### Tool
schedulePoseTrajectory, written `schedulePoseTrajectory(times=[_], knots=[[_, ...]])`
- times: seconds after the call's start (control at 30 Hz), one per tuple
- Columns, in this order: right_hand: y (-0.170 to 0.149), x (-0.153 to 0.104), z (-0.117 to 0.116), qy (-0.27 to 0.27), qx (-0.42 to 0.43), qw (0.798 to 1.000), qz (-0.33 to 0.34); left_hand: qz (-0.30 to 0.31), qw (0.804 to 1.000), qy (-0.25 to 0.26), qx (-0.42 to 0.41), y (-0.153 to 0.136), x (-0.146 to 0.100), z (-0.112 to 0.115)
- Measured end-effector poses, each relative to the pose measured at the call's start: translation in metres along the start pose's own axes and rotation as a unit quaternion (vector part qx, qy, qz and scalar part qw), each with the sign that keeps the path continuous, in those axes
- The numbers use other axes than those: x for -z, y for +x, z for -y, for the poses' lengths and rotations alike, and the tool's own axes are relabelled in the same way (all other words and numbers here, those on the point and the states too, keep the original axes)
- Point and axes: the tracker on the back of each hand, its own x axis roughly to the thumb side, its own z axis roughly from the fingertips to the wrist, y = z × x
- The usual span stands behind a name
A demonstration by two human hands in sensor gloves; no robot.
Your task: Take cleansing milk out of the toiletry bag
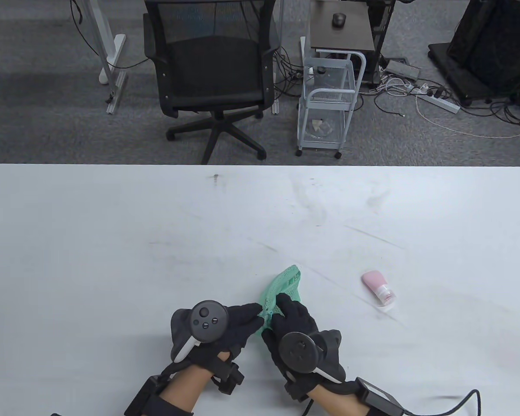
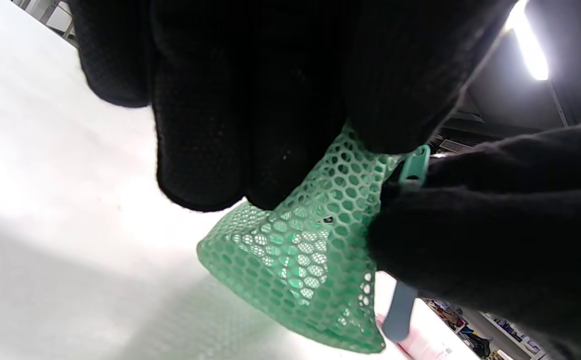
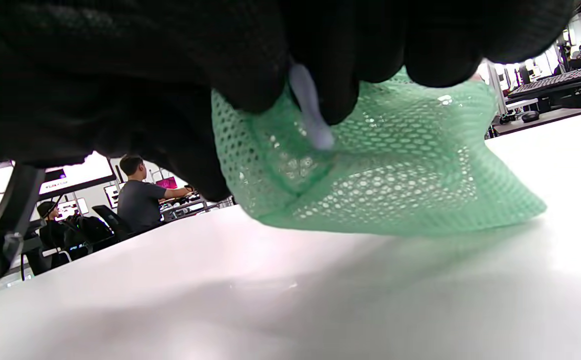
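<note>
A green mesh toiletry bag lies flat on the white table near the front middle. My left hand grips its near left edge; the mesh hangs from those fingers in the left wrist view. My right hand holds the bag's near end and pinches the pale zipper pull, with the mesh below it. A pink cleansing milk tube lies on the table to the right of the bag, apart from both hands.
A black office chair and a white wire trolley stand on the carpet beyond the table's far edge. A black cable runs from my right wrist over the table's front right.
</note>
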Motion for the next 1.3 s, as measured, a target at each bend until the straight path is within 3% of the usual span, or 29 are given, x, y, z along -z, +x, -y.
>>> schedulePoseTrajectory(times=[0.47,0.8,1.3], knots=[[-0.012,0.000,0.023,-0.042,0.014,0.999,0.020,-0.002,0.998,0.020,0.060,-0.006,-0.001,-0.012],[-0.013,0.003,0.022,-0.047,-0.033,0.993,0.105,-0.010,0.995,0.031,0.099,-0.009,0.000,-0.015],[-0.014,0.004,0.022,-0.041,-0.048,0.990,0.123,-0.025,0.989,0.036,0.139,-0.013,0.003,-0.020]])
